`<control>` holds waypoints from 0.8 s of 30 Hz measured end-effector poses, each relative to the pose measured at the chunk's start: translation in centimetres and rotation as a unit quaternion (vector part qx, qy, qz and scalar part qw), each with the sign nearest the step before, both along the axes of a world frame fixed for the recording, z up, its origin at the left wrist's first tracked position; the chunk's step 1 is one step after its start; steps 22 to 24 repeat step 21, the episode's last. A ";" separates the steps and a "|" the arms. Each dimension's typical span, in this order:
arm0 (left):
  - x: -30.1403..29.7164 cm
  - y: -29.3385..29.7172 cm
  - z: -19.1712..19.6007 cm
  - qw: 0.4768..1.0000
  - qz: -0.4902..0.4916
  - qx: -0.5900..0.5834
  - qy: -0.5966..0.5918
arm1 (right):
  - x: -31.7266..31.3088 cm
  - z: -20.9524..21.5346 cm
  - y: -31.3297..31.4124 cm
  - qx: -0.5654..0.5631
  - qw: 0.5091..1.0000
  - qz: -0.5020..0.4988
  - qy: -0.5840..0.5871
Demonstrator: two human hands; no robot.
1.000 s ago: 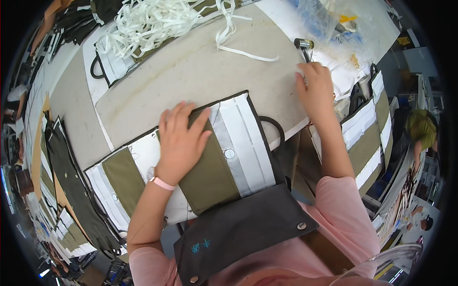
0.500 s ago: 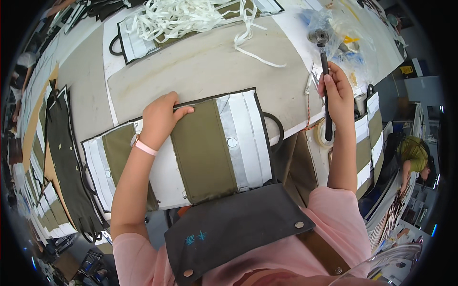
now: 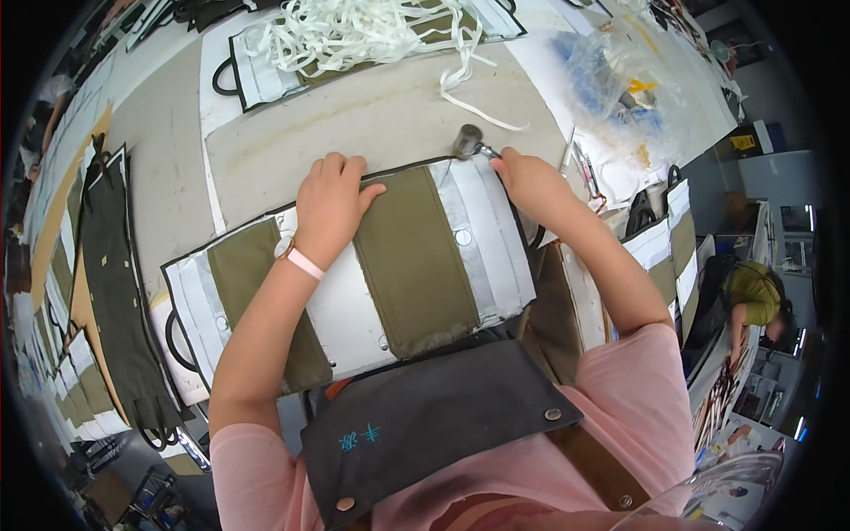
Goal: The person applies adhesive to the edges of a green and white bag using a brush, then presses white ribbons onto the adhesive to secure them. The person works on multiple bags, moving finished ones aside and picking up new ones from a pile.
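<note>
A flat bag panel (image 3: pixel 414 265) of olive and white cloth with black-bound edges and dark loop handles lies tilted before me, partly over the table's front edge. My left hand (image 3: pixel 333 205) grips its far edge near the middle, thumb stretched to the right along the olive strip. In my right hand (image 3: pixel 537 189) is a hammer with a round metal head (image 3: pixel 467 142), held over the panel's far right corner. Its handle is mostly hidden by the hand and forearm. Round snaps (image 3: pixel 462 237) show on the panel's cloth.
Tangled white tape (image 3: pixel 332 35) covers another panel at the back. A clear plastic bag (image 3: pixel 620 80) lies back right, beside small tools (image 3: pixel 584 168). A long dark piece (image 3: pixel 128 292) lies at left. More panels (image 3: pixel 660 243) hang at right, where a person (image 3: pixel 757 292) bends over.
My right hand has swung the hammer left and down, from beside the plastic bag to the panel's right corner. The panel and my left hand have shifted slightly right.
</note>
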State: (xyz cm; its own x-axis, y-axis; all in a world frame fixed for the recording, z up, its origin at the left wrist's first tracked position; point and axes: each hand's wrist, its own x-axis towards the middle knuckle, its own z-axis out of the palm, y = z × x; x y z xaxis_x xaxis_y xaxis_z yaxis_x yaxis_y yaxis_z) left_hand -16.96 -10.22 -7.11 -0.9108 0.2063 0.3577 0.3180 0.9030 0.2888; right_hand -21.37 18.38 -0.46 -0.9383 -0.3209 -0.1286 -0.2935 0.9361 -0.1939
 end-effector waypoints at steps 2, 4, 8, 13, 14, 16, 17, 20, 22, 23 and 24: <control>1.1 -1.2 0.5 0.998 -0.052 -0.014 -0.021 | -0.7 0.8 0.9 0.053 0.998 -0.026 -0.030; 2.3 -2.2 0.1 0.995 -0.089 -0.025 -0.039 | -0.6 2.9 1.2 0.032 0.998 -0.038 -0.034; 3.7 -3.5 -0.3 0.991 -0.097 -0.057 -0.077 | 0.6 2.6 -1.5 -0.027 0.999 -0.044 0.001; 4.8 -5.5 0.7 0.984 -0.116 -0.070 -0.116 | -0.5 -0.4 1.1 0.009 1.000 0.013 0.010; 5.3 -6.1 1.0 0.983 -0.120 -0.074 -0.117 | -0.4 0.6 0.3 -0.024 1.000 -0.004 -0.002; 6.1 -6.8 1.2 0.982 -0.128 -0.077 -0.118 | -0.1 3.9 -1.5 -0.091 0.995 -0.040 -0.022; 6.2 -6.9 1.3 0.981 -0.133 -0.075 -0.118 | 0.0 4.7 -2.4 -0.145 0.989 -0.041 -0.004; 7.0 -7.9 1.1 0.980 -0.138 -0.066 -0.131 | 1.0 7.2 -6.6 -0.254 0.967 -0.001 0.013; 7.0 -8.3 1.1 0.979 -0.141 -0.062 -0.136 | 1.4 8.0 -8.1 -0.272 0.962 0.001 -0.002; 7.0 -8.3 1.1 0.979 -0.141 -0.062 -0.136 | 1.4 8.0 -8.1 -0.272 0.962 0.001 -0.002; 7.0 -8.3 1.1 0.979 -0.141 -0.062 -0.136 | 1.4 8.0 -8.1 -0.272 0.962 0.001 -0.002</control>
